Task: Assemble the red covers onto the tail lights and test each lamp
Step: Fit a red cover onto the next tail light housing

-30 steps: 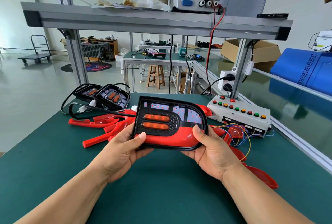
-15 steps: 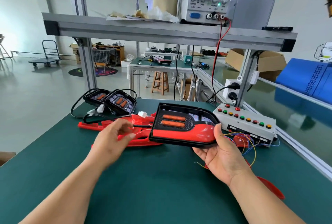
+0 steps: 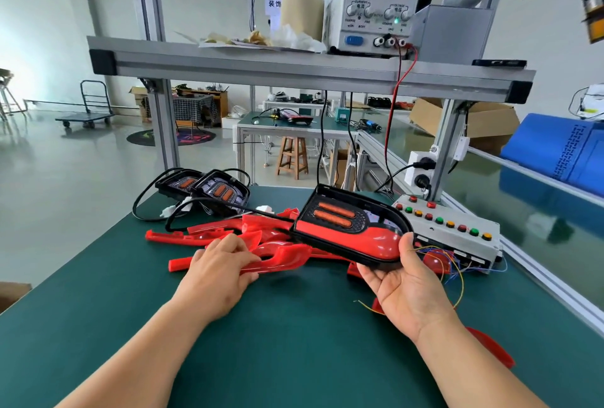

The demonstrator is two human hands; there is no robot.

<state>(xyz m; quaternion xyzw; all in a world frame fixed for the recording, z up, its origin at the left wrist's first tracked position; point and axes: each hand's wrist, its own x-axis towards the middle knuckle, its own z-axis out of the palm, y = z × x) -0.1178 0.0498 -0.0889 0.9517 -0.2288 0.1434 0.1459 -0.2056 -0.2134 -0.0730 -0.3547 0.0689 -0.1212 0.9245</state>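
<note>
Tail light tilted, gripped by right hand; left hand, palm down, grips red cover.

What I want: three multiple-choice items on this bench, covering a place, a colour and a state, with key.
1. Where is the black-framed tail light with red plastic cover? A metal shelf; B right hand; C wooden stool.
2. Current digits on the white bench power supply are: A green; B blue; C white.
3. The left hand: A presses a button; B holds a cable; C touches the loose red plastic covers.
Key: B, thumb lies on its rim; A, 0.000 glows green; C, fingers lie on the pile.
</note>
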